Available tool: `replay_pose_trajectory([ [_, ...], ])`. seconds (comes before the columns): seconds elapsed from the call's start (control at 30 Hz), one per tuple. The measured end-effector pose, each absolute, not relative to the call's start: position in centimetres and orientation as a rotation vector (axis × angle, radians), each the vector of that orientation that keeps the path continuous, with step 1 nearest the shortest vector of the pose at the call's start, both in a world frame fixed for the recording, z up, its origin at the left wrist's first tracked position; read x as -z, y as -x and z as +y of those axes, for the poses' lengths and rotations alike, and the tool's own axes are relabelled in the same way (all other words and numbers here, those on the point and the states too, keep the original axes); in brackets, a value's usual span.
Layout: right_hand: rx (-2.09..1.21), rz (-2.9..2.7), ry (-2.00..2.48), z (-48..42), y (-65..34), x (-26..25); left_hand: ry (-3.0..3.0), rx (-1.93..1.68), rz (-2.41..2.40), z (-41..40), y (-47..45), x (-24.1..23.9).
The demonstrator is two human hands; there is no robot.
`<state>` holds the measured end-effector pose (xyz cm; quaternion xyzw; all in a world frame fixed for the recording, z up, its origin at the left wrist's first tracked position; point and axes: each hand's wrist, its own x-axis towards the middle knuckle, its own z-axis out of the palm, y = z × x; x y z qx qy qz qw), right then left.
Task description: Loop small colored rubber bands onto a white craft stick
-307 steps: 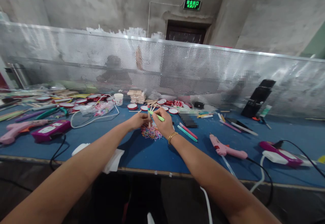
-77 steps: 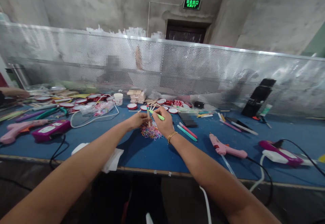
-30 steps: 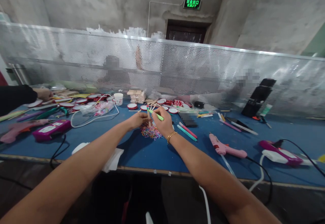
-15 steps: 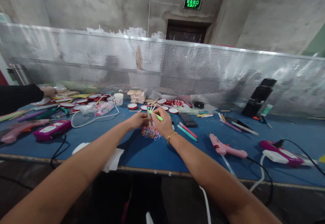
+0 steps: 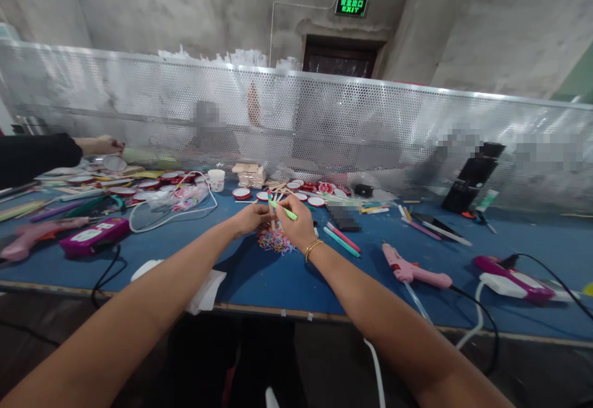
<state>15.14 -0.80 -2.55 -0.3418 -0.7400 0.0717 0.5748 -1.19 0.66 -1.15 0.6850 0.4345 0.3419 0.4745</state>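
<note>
My left hand (image 5: 251, 218) is closed around a thin wooden stick (image 5: 270, 208) held upright over the blue table (image 5: 278, 278). My right hand (image 5: 296, 226) grips a light green marker (image 5: 288, 212) with its tip against the stick. Both hands hover just above a small heap of coloured rubber bands (image 5: 277, 242). A gold bracelet circles my right wrist.
Pink glue guns (image 5: 412, 271) (image 5: 28, 238), a magenta tool (image 5: 90, 237), loose markers (image 5: 341, 238), red-rimmed round lids (image 5: 241, 194), a white cup (image 5: 216, 180) and a stack of wooden sticks (image 5: 249, 176) lie about. A perforated metal screen (image 5: 324, 130) runs behind. Another person's dark-sleeved arm (image 5: 41, 154) reaches in at far left.
My hands hold nearly the same pose with stick and marker. The other person's arm at the left has risen and reached further right along the table's back.
</note>
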Motion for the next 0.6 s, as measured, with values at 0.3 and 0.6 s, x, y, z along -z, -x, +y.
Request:
replay_pose_trajectory([
  [0.3,-0.164,-1.718,0.794,-0.78,-15.13,2.53,-1.669,-0.844,1.062,0.71,1.15,1.13],
  [0.6,-0.165,-1.703,0.804,-0.73,-15.25,2.51,-1.641,-0.853,1.075,0.65,1.09,0.94],
])
